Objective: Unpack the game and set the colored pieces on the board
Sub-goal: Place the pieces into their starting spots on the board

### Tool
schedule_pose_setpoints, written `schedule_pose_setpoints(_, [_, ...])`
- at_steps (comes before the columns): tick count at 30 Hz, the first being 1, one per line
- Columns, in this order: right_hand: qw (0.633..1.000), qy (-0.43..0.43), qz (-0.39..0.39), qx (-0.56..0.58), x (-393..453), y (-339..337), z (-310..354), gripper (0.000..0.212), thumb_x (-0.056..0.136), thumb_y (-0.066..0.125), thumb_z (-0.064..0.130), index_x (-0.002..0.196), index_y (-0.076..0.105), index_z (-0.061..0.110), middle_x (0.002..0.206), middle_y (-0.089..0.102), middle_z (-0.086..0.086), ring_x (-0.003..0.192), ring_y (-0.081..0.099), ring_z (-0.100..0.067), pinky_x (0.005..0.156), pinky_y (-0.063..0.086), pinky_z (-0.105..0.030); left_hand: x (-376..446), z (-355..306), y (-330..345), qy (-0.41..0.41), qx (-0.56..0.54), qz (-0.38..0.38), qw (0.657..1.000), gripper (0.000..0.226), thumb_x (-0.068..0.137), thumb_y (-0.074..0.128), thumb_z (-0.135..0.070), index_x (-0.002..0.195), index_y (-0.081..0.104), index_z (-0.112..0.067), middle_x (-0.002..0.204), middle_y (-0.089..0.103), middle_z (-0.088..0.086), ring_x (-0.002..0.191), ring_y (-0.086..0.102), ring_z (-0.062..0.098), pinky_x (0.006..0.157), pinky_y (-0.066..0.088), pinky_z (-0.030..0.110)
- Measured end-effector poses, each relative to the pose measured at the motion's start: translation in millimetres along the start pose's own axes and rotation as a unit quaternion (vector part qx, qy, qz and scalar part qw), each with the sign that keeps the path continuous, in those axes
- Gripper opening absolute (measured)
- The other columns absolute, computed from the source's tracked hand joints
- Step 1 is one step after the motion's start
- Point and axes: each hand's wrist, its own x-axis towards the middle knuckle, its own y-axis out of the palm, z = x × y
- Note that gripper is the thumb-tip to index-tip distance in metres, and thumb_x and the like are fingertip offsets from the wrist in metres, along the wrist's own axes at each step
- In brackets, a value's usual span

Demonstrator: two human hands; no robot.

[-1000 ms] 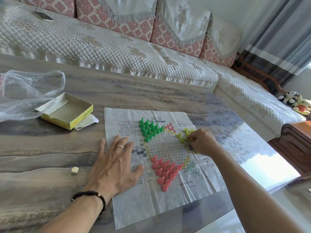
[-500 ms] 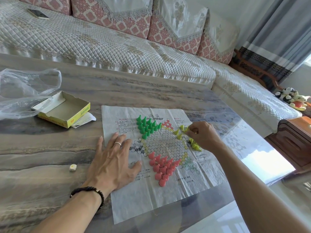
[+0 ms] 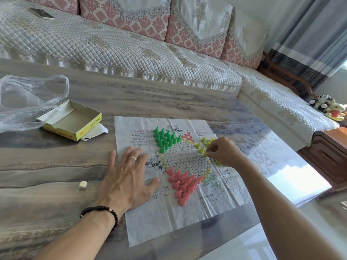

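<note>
The step in hand, as I judge it, is the placing of the yellow pieces; the green and the red groups look already complete.

Far to the left of the working grip, a clear plastic bag [image 3: 28, 102] lies on the counter [image 3: 169, 102], and I see nothing inside it. Beside it the open yellow box [image 3: 72, 121] appears empty, with a folded paper [image 3: 97, 131] under its right side. A small white die [image 3: 82, 184] rests on the counter, just left of the left hand.

The left hand [image 3: 127, 182] lies flat with the fingers spread and presses the left part of the paper board [image 3: 216, 199]; it holds nothing. Between the two hands the green pieces [image 3: 165, 138] stand in a triangle at the far side, and the red pieces [image 3: 182, 184] stand in a triangle at the near side.

The right hand [image 3: 223, 152] has a narrow grip: the fingertips pinch one yellow piece [image 3: 206, 153] over the right corner of the board. A few other yellow pieces [image 3: 203, 142] stand just left of this grip, and more lie under the hand, partly hidden.

The next move probably calls for setting the pinched piece upright on a free circle, without knocking its neighbours.
</note>
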Motion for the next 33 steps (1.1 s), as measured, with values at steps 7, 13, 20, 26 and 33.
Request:
schedule_pose_setpoints(7, [1.000, 0.001, 0.002, 0.003, 0.8, 7.8, -1.3, 0.007, 0.084, 0.069, 0.014, 0.081, 0.072, 0.009, 0.068, 0.064, 0.004, 0.057, 0.052, -0.004, 0.049, 0.035, -0.012, 0.1, 0.0, 0.5, 0.000, 0.005, 0.000, 1.000, 0.080, 0.081, 0.025, -0.068, 0.147, 0.022, -0.023, 0.160, 0.015, 0.000, 0.148, -0.003, 0.016, 0.119, 0.000, 0.052])
schedule_pose_setpoints(13, [1.000, -0.005, 0.003, 0.010, -0.7, 9.1, -1.4, 0.008, 0.084, 0.068, 0.013, 0.077, 0.072, 0.010, 0.065, 0.062, 0.005, 0.055, 0.050, -0.004, 0.051, 0.035, -0.014, 1.0, 0.0, 1.1, 0.000, 0.005, 0.000, 1.000, 0.080, 0.080, 0.024, -0.068, 0.147, 0.022, -0.023, 0.160, 0.015, 0.000, 0.148, -0.002, 0.015, 0.119, 0.000, 0.052])
schedule_pose_setpoints(20, [0.999, 0.004, -0.025, 0.026, -1.3, -2.2, -7.9, 0.020, 0.082, 0.064, 0.006, 0.099, 0.072, 0.012, 0.086, 0.068, 0.005, 0.072, 0.060, -0.007, 0.061, 0.042, -0.014, 1.4, 1.3, 2.5, 0.007, 0.002, -0.009, 1.000, 0.078, 0.082, 0.030, -0.068, 0.145, 0.026, -0.022, 0.159, 0.019, 0.001, 0.148, 0.001, 0.016, 0.119, 0.002, 0.052])
schedule_pose_setpoints(26, [0.998, 0.010, -0.061, -0.024, -0.8, -14.1, -20.7, 0.021, 0.085, 0.058, 0.005, 0.098, 0.074, 0.012, 0.098, 0.073, -0.001, 0.081, 0.067, -0.013, 0.079, 0.057, -0.031, 1.5, 2.0, 3.6, 0.010, -0.010, -0.014, 1.000, 0.080, 0.079, 0.030, -0.068, 0.144, 0.030, -0.021, 0.158, 0.022, 0.002, 0.148, 0.005, 0.018, 0.118, 0.003, 0.053])
schedule_pose_setpoints(33, [0.998, 0.008, -0.033, -0.062, -2.3, 4.0, -22.8, 0.018, 0.085, 0.063, 0.012, 0.098, 0.075, 0.018, 0.089, 0.073, 0.003, 0.067, 0.064, -0.011, 0.070, 0.059, -0.037, 1.4, 2.4, 3.6, 0.008, -0.005, -0.016, 1.000, 0.080, 0.079, 0.028, -0.068, 0.144, 0.030, -0.022, 0.158, 0.022, 0.001, 0.148, 0.004, 0.017, 0.119, 0.003, 0.052])
